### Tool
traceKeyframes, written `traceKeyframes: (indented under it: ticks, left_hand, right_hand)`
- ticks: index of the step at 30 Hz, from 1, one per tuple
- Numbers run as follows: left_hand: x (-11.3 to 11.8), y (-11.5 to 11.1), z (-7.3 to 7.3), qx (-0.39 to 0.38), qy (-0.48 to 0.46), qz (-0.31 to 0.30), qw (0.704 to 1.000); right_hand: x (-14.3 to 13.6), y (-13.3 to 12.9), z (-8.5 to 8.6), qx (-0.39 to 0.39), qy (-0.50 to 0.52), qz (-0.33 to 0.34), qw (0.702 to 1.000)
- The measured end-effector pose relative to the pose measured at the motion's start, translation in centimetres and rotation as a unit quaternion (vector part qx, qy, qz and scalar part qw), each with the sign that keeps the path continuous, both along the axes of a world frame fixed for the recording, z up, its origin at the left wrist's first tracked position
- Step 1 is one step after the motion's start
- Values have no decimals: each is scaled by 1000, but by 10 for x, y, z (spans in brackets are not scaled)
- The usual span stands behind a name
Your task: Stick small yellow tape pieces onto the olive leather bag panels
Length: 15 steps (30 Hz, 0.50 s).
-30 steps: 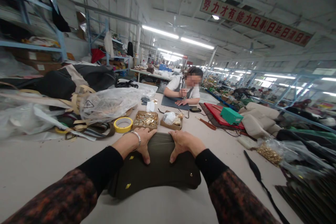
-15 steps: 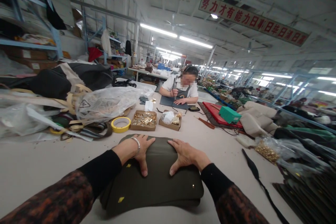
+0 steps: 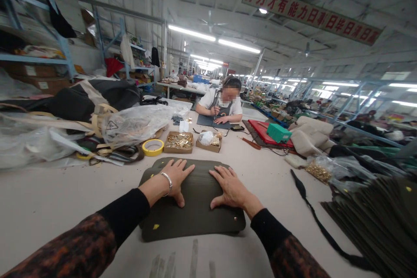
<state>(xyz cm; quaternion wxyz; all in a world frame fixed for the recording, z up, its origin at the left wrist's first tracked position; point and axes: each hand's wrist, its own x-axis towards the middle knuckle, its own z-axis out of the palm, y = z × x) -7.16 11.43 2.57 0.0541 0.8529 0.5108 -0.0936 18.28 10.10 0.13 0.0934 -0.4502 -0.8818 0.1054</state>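
Note:
A small pile of dark olive, rounded-corner panels (image 3: 195, 221) lies flat on the table in front of me, their edges slightly out of line. Small yellow marks show on the left side, and a small shiny dot sits near the lower right corner. My left hand (image 3: 176, 178), with a silver bracelet at the wrist, rests on the upper left of the top panel, fingers spread. On the upper right lies my right hand (image 3: 228, 186), also spread and palm down. Neither hand grips anything.
Beyond the panels are yellow tape (image 3: 153, 147), a box of gold metal pieces (image 3: 178, 142) and another small box (image 3: 209, 142). Across the table (image 3: 81, 200) a person (image 3: 221, 104) works. Plastic bags (image 3: 137, 124) lie left; a black strap (image 3: 319, 217) and stacked olive panels (image 3: 374, 213) right.
The panels have moved away from me and lie flatter, uncovering dark streaks on the table near me. Both hands stay spread on top. The view has shifted slightly.

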Motion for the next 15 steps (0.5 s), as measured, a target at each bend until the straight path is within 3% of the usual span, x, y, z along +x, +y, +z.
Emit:
traceKeyframes:
  ticks: [7, 9, 11, 13, 15]
  left_hand:
    - [-3, -25, -9, 70, -13, -35, 997]
    - [-6, -36, -7, 119, -72, -33, 990]
    - [-13, -48, -4, 169, -188, 30, 967]
    - [-28, -58, -2, 201, -297, 139, 923]
    - [-50, -66, -3, 207, -347, 248, 880]
  right_hand:
    - [0, -34, -14, 41, -45, -6, 998]
    - [-1, -45, -24, 78, -32, -54, 995]
    - [-3, -53, -34, 115, -2, -143, 983]
    - [-6, -59, -42, 125, 45, -230, 964]
    - [-8, -62, -48, 106, 108, -279, 948]
